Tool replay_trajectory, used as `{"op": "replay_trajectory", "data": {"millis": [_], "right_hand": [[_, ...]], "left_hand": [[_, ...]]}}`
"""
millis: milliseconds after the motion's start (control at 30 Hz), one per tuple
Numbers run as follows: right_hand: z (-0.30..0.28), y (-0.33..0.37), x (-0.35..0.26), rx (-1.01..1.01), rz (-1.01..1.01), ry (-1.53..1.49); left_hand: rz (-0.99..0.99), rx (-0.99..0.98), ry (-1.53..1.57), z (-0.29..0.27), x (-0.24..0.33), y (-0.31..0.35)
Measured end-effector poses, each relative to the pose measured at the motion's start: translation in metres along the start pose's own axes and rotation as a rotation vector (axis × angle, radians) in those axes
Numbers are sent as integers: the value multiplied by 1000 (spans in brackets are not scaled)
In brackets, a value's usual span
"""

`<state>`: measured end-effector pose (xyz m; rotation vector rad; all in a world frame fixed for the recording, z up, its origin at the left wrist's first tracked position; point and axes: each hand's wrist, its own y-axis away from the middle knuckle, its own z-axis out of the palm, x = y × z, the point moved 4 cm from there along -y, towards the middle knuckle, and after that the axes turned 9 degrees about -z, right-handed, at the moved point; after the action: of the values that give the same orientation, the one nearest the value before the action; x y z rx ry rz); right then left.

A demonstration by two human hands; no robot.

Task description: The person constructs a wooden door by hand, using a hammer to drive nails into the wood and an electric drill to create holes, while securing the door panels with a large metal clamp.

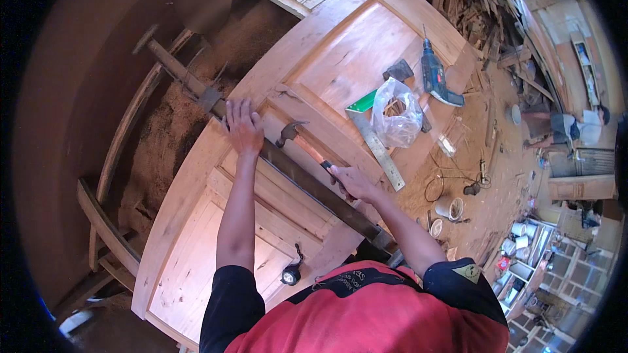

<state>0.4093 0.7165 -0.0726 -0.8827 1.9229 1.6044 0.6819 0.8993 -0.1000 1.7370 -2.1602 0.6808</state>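
A long metal bar clamp (307, 182) lies across a pale wooden panelled door (258, 82), reaching past its far left edge. My left hand (244, 129) rests on the clamp near its jaw (210, 99), fingers stretched out and slightly spread. In my right hand (352, 184) is a claw hammer (309, 146), gripped by the dark end of its handle. The hammer's head is over the door, to the right of my left hand. Near my body, a small black tool with a round face (291, 276) lies on the door.
On the door's right part lie a cordless drill (433, 72), a clear plastic bag (400, 121) and a metal square with a green handle (375, 146). A white bucket (450, 206) and cables are on the dusty floor. Scrap wood (481, 0) is piled behind; a person (585, 127) is far right.
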Motion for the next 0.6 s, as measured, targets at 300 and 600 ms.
{"op": "replay_trajectory", "data": {"millis": [300,600], "right_hand": [[-50,-101,-97,613,-676,514],[-47,-170,-101,503,-435,451]], "left_hand": [[313,-178,-271,21,57,-2],[303,-331,-405,24,65,-1]]}}
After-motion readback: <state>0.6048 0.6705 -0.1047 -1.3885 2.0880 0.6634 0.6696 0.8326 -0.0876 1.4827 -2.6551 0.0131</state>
